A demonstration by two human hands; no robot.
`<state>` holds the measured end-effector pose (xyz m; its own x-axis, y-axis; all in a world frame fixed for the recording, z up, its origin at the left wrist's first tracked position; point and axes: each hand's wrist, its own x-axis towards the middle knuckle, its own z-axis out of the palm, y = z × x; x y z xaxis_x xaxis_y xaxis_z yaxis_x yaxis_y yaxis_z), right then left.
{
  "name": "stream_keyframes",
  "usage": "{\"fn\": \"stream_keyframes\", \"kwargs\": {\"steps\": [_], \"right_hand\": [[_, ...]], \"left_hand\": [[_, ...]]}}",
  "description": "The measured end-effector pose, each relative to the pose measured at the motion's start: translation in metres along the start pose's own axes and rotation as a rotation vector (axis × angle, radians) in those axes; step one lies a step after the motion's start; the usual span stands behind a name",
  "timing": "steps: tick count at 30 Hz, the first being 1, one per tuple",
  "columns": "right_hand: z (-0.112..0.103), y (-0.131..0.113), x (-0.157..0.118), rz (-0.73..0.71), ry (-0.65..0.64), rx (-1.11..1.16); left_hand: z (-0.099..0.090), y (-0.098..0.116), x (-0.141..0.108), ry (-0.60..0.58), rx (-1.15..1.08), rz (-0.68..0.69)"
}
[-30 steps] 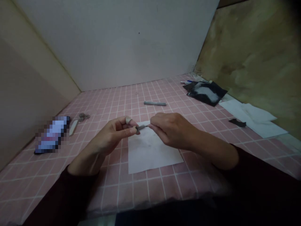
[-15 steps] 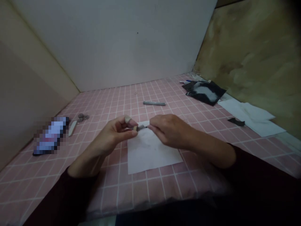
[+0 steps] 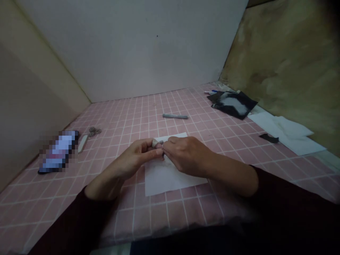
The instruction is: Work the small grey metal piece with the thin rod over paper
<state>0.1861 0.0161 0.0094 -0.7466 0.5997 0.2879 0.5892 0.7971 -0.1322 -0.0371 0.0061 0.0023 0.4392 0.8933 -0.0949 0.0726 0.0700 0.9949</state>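
Over a white sheet of paper (image 3: 175,177) my two hands meet, fingertips touching. My left hand (image 3: 140,150) is closed in a pinch on a small grey-ended piece (image 3: 161,142), mostly covered by fingers; a pale wrap (image 3: 155,142) circles one fingertip. My right hand (image 3: 183,152) is closed too, its fingers pressed together against the left fingertips. Whatever lies inside the right hand is hidden. Beyond the hands, a grey rod (image 3: 175,116) lies on the cloth.
Pink checked cloth (image 3: 127,212) covers the table. On the left lie a pixelated phone (image 3: 58,150), a white strip (image 3: 83,143) and a grey looped object (image 3: 93,131). To the right are a black sheet with white patches (image 3: 233,104), white papers (image 3: 289,136) and a black scrap (image 3: 269,138).
My hands have come together, closing the gap where the small beige and grey piece and a thin dark-tipped bit showed. The left hand moved right; the right hand shifted slightly left.
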Motion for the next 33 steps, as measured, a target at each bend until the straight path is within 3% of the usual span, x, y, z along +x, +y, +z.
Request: {"fn": "stream_keyframes", "kwargs": {"steps": [4, 9, 14, 18, 22, 27, 31, 33], "right_hand": [[-0.0002, 0.0011, -0.0013, 0.016, 0.074, -0.027], [0.0011, -0.0004, -0.0013, -0.058, 0.083, -0.029], [-0.0001, 0.0019, -0.0013, -0.002, 0.150, -0.057], [0.0006, -0.0004, -0.0007, -0.039, 0.098, -0.036], [-0.0020, 0.0002, -0.0004, 0.014, 0.107, -0.033], [0.0010, 0.0002, -0.0004, -0.014, 0.042, 0.042], [-0.0004, 0.0028, 0.0014, 0.052, 0.062, 0.154], [-0.0025, 0.0032, 0.0030, 0.077, 0.044, 0.239]], "left_hand": [[-0.0015, 0.0030, -0.0011, 0.044, 0.018, 0.043], [-0.0003, 0.0042, -0.0003, -0.028, -0.053, -0.015], [-0.0044, 0.0029, 0.0007, 0.026, -0.081, 0.016], [-0.0044, 0.0019, 0.0008, -0.027, -0.077, 0.001], [-0.0053, 0.0045, 0.0001, 0.068, -0.039, 0.038], [0.0005, 0.0031, -0.0001, 0.027, -0.065, 0.013], [0.0022, 0.0011, -0.0008, 0.130, -0.033, 0.084], [0.0025, -0.0003, -0.0008, 0.113, -0.043, 0.098]]}}
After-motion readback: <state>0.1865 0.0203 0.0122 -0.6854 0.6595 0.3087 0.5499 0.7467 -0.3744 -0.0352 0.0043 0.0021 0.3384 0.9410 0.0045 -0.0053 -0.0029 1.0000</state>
